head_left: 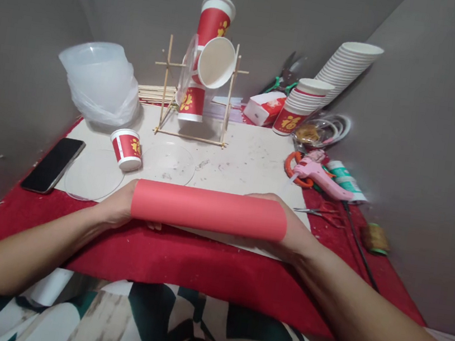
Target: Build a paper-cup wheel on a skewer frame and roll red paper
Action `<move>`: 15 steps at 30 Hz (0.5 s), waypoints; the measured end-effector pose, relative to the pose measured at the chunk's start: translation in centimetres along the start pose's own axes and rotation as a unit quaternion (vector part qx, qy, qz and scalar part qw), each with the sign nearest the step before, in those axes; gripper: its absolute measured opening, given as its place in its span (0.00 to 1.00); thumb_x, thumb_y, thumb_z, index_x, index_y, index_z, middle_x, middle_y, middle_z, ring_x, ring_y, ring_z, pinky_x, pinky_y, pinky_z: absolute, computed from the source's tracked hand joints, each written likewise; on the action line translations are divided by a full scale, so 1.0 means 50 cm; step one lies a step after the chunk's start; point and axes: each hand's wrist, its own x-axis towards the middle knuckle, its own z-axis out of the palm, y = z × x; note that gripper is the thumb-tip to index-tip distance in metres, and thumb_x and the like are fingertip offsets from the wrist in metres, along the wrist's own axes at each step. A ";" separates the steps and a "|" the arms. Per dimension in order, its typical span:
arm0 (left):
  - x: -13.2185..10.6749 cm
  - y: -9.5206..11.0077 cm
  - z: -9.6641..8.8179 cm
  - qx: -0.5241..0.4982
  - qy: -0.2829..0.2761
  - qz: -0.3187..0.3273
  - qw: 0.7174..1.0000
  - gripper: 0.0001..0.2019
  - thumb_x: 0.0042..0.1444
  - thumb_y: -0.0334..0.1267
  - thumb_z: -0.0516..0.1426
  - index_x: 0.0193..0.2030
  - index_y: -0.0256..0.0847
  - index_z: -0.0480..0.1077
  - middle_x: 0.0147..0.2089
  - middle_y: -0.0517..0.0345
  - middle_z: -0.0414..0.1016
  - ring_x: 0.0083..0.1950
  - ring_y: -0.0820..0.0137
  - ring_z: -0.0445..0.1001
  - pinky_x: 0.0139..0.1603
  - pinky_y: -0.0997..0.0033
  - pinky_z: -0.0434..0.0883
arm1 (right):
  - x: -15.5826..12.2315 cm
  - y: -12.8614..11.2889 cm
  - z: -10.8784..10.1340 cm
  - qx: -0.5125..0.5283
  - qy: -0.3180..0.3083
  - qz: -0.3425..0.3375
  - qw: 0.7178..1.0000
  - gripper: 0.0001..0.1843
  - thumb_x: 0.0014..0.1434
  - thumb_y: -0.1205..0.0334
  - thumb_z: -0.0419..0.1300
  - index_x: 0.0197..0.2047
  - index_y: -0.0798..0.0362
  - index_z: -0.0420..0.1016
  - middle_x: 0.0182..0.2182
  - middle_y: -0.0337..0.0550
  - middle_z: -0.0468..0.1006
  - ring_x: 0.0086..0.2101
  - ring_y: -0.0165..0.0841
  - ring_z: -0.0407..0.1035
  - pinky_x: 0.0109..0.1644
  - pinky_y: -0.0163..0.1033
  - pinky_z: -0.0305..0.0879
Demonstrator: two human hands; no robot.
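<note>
A red sheet of paper point(210, 210), curved like a wide band, spans the space between my hands above the front of the white board point(249, 162). My left hand point(123, 202) grips its left end, and my right hand point(295, 232) grips its right end. Most of my fingers are hidden behind the paper. Just beyond it, a red and white paper cup point(127, 149) lies tipped beside two clear plastic discs. Farther back stands a frame of wooden sticks point(189, 138) with several paper cups point(216, 63) mounted in it.
White plastic tubs in a bag point(99, 85) and a phone point(54, 165) are at the left. At the right are stacked cups point(343, 68), a pink glue gun point(323, 178), scissors point(323, 213), orange-handled pliers and a thread spool point(375, 239). Grey walls enclose the red-covered table point(197, 262).
</note>
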 end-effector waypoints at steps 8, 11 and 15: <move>-0.001 -0.001 -0.004 -0.004 -0.014 0.000 1.000 0.08 0.44 0.37 0.63 0.21 0.37 0.81 0.22 0.50 0.80 0.26 0.62 0.80 0.32 0.67 0.79 | 0.000 -0.017 0.012 0.002 0.022 0.028 0.999 0.06 0.35 0.69 0.68 0.23 0.56 0.79 0.20 0.38 0.76 0.25 0.31 0.68 0.29 0.34 0.67; -0.002 0.000 -0.008 0.017 -0.021 -0.004 1.000 0.08 0.45 0.36 0.62 0.21 0.36 0.81 0.22 0.49 0.80 0.27 0.62 0.81 0.33 0.68 0.80 | 0.000 -0.024 0.014 0.006 0.022 0.029 0.999 0.05 0.35 0.69 0.68 0.22 0.56 0.78 0.20 0.36 0.75 0.24 0.31 0.68 0.30 0.35 0.68; -0.001 0.004 -0.010 0.031 -0.022 -0.013 0.999 0.08 0.45 0.35 0.62 0.20 0.37 0.81 0.23 0.49 0.80 0.26 0.63 0.80 0.33 0.68 0.79 | 0.000 -0.033 0.017 -0.004 0.024 0.025 0.999 0.06 0.35 0.66 0.68 0.20 0.56 0.76 0.19 0.36 0.75 0.24 0.32 0.69 0.29 0.35 0.69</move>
